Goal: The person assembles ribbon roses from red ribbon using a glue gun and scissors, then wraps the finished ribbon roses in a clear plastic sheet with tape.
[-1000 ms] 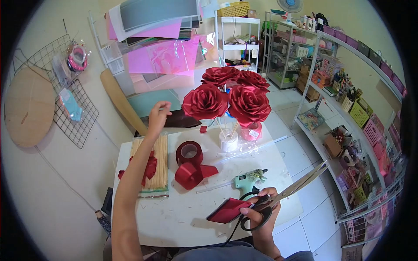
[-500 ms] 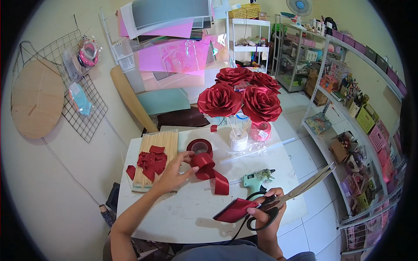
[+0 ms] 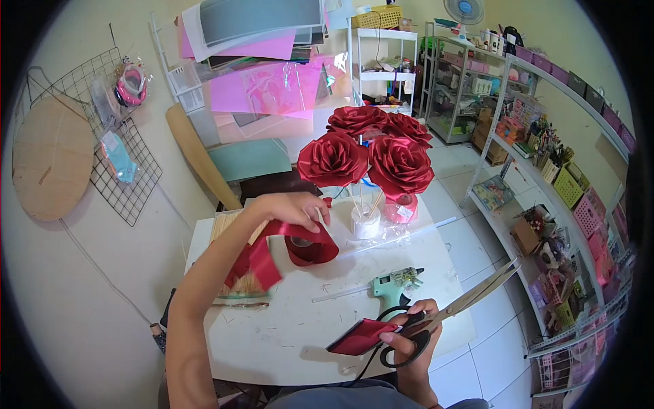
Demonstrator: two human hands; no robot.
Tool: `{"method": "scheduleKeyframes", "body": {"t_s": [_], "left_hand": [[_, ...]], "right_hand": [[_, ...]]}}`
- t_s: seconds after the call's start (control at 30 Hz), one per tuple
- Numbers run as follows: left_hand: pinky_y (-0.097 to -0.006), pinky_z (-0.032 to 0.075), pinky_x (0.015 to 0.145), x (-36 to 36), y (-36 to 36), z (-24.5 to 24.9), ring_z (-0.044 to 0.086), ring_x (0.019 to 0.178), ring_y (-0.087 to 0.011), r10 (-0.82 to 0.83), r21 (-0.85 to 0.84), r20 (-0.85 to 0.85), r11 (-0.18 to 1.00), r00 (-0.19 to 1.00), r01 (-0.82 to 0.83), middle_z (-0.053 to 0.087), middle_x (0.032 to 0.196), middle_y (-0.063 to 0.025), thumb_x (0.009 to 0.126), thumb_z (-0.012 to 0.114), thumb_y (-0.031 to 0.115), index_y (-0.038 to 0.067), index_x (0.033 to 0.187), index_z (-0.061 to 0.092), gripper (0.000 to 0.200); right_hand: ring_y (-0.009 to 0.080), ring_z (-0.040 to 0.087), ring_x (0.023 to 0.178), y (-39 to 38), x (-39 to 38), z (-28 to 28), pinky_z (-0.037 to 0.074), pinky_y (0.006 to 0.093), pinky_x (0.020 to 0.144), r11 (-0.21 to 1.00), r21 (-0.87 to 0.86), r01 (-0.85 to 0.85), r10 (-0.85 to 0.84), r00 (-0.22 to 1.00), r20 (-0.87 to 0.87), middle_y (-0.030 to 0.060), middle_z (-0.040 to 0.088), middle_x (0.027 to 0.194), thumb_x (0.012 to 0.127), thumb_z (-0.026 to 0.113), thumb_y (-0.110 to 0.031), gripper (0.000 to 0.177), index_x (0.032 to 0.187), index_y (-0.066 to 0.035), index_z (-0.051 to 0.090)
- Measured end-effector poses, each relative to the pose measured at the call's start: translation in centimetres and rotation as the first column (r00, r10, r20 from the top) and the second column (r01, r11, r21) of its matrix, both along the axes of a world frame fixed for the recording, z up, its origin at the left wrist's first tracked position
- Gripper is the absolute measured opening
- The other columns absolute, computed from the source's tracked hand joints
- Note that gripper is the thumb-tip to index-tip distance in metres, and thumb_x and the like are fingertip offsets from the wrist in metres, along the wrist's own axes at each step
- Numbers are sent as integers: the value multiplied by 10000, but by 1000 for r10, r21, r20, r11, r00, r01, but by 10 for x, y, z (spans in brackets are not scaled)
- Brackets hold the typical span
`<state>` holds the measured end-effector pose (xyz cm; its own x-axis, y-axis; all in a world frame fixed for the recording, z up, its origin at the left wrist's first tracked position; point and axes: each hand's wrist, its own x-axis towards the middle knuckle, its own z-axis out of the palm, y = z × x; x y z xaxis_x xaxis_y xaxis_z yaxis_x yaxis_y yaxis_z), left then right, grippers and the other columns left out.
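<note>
My left hand (image 3: 294, 210) is over the roll of red satin ribbon (image 3: 328, 247), fingers curled down onto the ribbon at its upper edge. A loose ribbon end (image 3: 263, 267) loops out to the left and hangs beneath my forearm. My right hand (image 3: 417, 344) grips black-handled scissors (image 3: 477, 294), blades pointing up to the right. Pinched in the same hand is a stack of cut red ribbon pieces (image 3: 357, 337). A mint-green glue gun (image 3: 390, 286) lies just beyond that hand. My left arm partly hides the bundle of wooden sticks (image 3: 225, 223) and the red pieces on it.
Several red ribbon roses (image 3: 400, 163) stand on sticks in a white holder (image 3: 366, 223) at the table's back. Beside it is a pink roll in plastic (image 3: 402, 210). The white table (image 3: 300, 341) carries small red scraps. Metal shelves (image 3: 501, 140) line the right side.
My left hand has moved up and away over the ribbon roll, and the loose ribbon end has swung from the right to the left. My right hand keeps the scissors and pieces, nearly still.
</note>
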<state>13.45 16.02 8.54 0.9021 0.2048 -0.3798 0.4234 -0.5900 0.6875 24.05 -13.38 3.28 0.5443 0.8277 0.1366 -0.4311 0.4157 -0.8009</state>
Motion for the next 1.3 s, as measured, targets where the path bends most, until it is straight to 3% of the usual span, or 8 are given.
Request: {"method": "scheduleKeyframes", "body": {"t_s": [0.2, 0.3, 0.4, 0.7, 0.87, 1.0, 1.23, 1.3], "left_hand": [[-213, 391, 594, 12, 52, -32, 480, 699, -67, -10, -5, -43, 1000, 999, 10, 546, 803, 13, 677, 524, 70, 85, 888, 530, 211], [-176, 304, 455, 6, 55, -31, 366, 574, -29, 362, 31, -223, 931, 905, -364, 537, 756, 58, 703, 488, 190, 140, 873, 556, 190], [-184, 303, 418, -3, 60, -42, 366, 537, -38, 431, 44, -230, 900, 872, -434, 543, 730, 30, 707, 471, 109, 118, 898, 558, 209], [-274, 415, 655, -31, 44, -81, 514, 727, -168, 639, -33, 160, 765, 752, -643, 556, 803, -66, 805, 425, 317, 25, 933, 547, 341], [-328, 387, 790, -36, -34, -37, 476, 955, -292, 567, 269, 177, 758, 805, -594, 506, 946, -204, 565, 592, 582, -62, 995, 479, 782], [-316, 366, 841, -34, -41, -61, 442, 997, -287, 579, 436, 228, 658, 783, -614, 415, 1081, -238, 464, 697, 522, -96, 1113, 339, 965], [-330, 473, 698, -17, -26, -78, 437, 994, -310, 630, 340, 251, 654, 735, -676, 380, 1085, -207, 501, 702, 424, -64, 1161, 290, 919], [-343, 422, 768, -13, -24, -78, 428, 991, -339, 655, 254, 281, 654, 701, -713, 371, 1073, -229, 498, 687, 461, -65, 1158, 283, 936]], "right_hand": [[136, 553, 600, 1, 3, -4, 427, 216, 558, 1000, 18, -10, 11, 1000, -11, 101, 552, 625, 528, 657, 115, 462, 839, -45, 355], [138, 553, 600, -1, 5, -3, 432, 220, 563, 999, 26, -20, 20, 1000, -20, 97, 548, 621, 527, 659, 114, 464, 843, -46, 359], [138, 554, 603, -1, 6, -2, 440, 228, 565, 1000, -13, -21, 21, 1000, 0, 90, 541, 620, 527, 663, 109, 466, 848, -46, 363], [135, 552, 603, -1, 5, -1, 441, 232, 557, 1000, -18, 5, -5, 1000, 10, 83, 540, 618, 528, 667, 99, 464, 844, -49, 361], [128, 546, 590, -1, 4, 0, 424, 217, 548, 1000, 22, 3, -3, 1000, 3, 91, 547, 615, 534, 658, 95, 453, 843, -52, 360], [120, 539, 577, -1, 3, 0, 416, 207, 540, 1000, 3, -1, 1, 1000, 14, 90, 548, 614, 533, 663, 87, 457, 844, -54, 360], [99, 522, 563, -1, -1, 3, 402, 187, 521, 1000, -3, 12, -11, 999, 35, 83, 548, 610, 528, 668, 80, 461, 845, -57, 363], [96, 519, 558, 0, -2, 3, 401, 184, 519, 1000, 2, 14, -14, 999, 34, 83, 548, 611, 527, 668, 80, 460, 845, -56, 365]]}}
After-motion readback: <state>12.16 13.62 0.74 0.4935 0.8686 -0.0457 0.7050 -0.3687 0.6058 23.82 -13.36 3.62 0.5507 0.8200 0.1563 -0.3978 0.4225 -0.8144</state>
